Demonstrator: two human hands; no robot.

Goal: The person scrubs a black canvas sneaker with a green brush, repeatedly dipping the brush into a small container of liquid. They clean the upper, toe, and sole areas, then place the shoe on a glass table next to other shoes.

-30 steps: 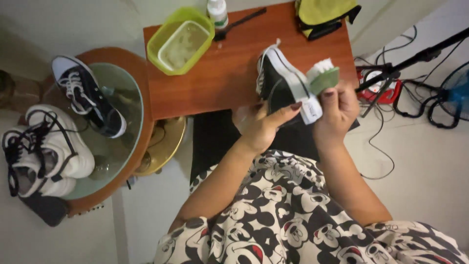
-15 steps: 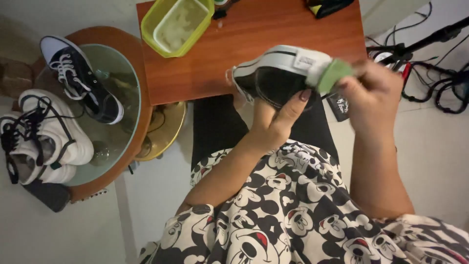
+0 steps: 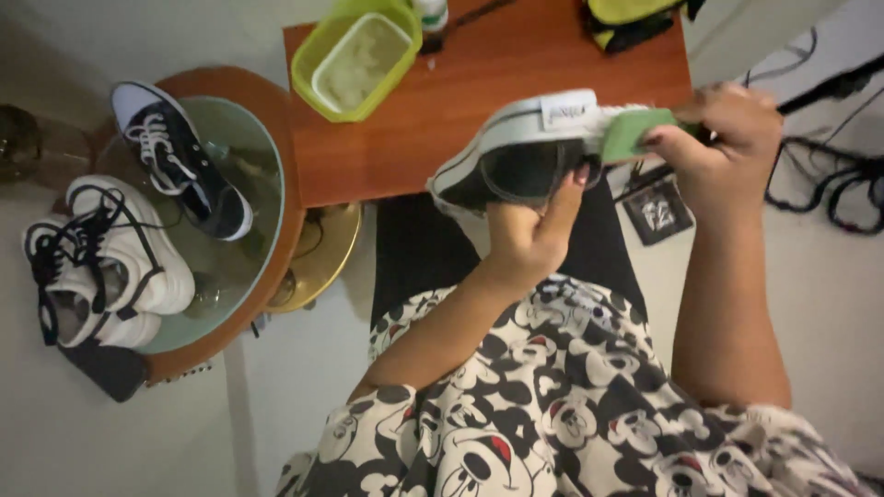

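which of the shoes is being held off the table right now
The black sneaker with the white sole, gripped from below by the left hand. The other dark sneaker and the white sneakers rest on the round glass-topped table.

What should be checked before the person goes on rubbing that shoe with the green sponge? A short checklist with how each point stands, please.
1. Shoe held firmly: ok, the left hand grips the black shoe with the white sole from below.
2. Sponge in grip: ok, the right hand pinches the green sponge.
3. Sponge touching the shoe: ok, it rests against the heel end.
4. Sponge wet enough: cannot tell.
5. Green tub within reach: ok, it stands on the wooden table.
6. Sole clean: cannot tell, too blurred.
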